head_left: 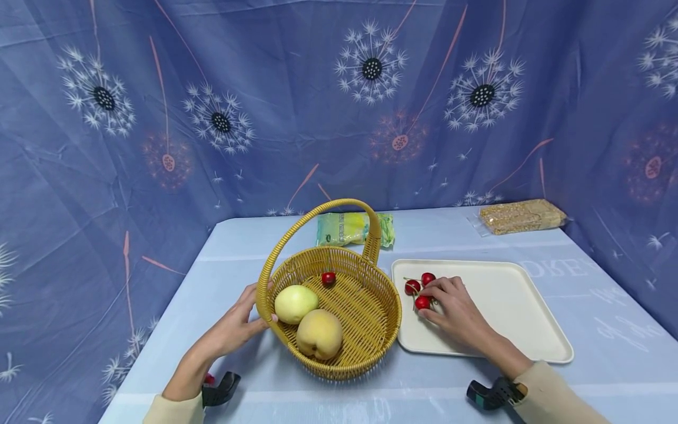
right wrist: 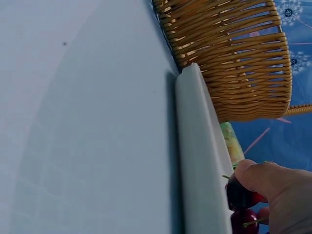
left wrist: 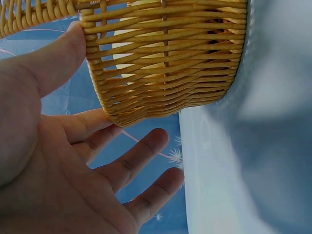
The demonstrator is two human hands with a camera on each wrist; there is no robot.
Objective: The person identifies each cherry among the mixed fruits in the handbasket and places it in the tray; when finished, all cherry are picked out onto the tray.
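Note:
A yellow wicker basket with a tall handle stands left of the tray. In it lie a pale yellow-green fruit, a yellow peach and one red cherry. My left hand holds the basket's left rim by the handle base, thumb and index finger at the edge; in the left wrist view two other fingers stay off the wicker. On the cream tray, my right hand pinches a cherry. Two more cherries with stems lie beside it; fingers partly hide the group.
Behind the basket lies a green and yellow packet. A clear-wrapped pack of grain-like food rests at the back right corner. A blue dandelion-print curtain surrounds the table's back and sides. The tray's left edge sits against the basket's side.

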